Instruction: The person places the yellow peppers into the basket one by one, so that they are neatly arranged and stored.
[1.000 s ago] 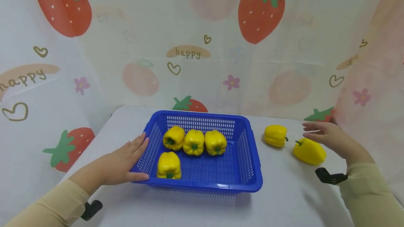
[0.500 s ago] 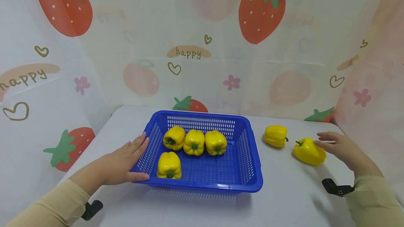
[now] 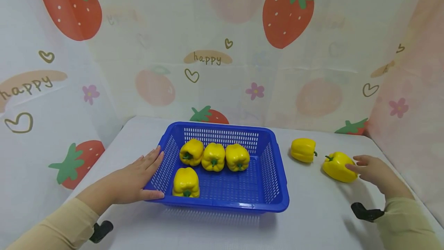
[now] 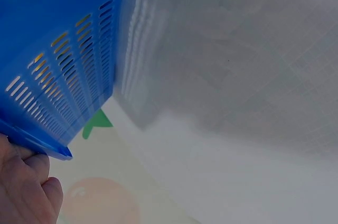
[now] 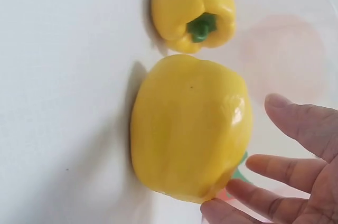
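My left hand [image 3: 128,180] rests on the left rim of a blue plastic basket [image 3: 225,205], its fingers extended and thumb near the front corner. In the left wrist view, part of that hand [image 4: 29,187] shows at the basket's rim [image 4: 37,142]. Three yellow bell peppers [image 3: 213,157] line the back inside the basket, and another bell pepper [image 3: 186,182] sits at the front left. On the table's right lies a bell pepper [image 3: 338,167] on its side. My right hand [image 3: 376,171] is beside it, fingers spread, fingertips at its edge [image 5: 190,129]; I cannot tell whether they touch.
A second loose bell pepper [image 3: 303,150] lies between the basket and the pepper by my right hand. The white-covered table [image 3: 308,211] is enclosed by printed cloth [image 3: 222,88] at the back and sides.
My right hand has come down from above the right-hand pepper, first shifting right, then moving slightly back left to its side. My left hand, basket and peppers look unmoved.
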Demonstrator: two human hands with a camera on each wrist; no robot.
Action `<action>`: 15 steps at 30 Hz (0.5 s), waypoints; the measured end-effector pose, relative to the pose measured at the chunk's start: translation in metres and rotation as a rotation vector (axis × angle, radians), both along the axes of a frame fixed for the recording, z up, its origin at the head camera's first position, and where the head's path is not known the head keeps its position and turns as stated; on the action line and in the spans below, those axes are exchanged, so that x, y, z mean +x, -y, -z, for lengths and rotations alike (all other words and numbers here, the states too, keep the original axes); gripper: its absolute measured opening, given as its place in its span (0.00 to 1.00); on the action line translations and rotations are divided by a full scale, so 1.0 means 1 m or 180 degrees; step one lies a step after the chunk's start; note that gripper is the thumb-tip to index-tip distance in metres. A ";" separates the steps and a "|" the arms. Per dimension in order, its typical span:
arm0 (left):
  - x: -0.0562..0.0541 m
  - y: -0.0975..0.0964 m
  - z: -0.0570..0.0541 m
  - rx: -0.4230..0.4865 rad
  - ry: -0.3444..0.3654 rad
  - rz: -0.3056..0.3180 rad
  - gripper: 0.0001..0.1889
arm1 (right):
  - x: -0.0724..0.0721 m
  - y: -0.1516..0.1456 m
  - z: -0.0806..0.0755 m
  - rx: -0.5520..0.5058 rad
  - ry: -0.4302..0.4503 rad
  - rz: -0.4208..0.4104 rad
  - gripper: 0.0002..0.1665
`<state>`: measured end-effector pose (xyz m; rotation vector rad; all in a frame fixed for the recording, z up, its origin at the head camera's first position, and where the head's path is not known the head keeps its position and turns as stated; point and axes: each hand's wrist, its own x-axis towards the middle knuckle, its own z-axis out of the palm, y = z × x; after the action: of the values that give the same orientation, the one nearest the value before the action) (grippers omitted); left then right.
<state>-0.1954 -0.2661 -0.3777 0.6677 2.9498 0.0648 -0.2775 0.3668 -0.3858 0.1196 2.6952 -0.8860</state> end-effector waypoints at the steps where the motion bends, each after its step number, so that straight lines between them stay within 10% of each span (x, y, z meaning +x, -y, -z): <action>1: 0.000 0.000 0.000 0.0000 0.0000 -0.0001 0.57 | 0.000 0.001 0.001 0.0023 0.0023 0.0026 0.56; 15: 0.001 0.000 -0.001 -0.0016 0.0005 -0.0013 0.57 | -0.008 0.010 0.015 0.0283 0.0070 0.0166 0.63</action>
<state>-0.1944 -0.2660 -0.3764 0.6609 2.9490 0.0582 -0.2859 0.3570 -0.4006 0.2188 2.7228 -0.7748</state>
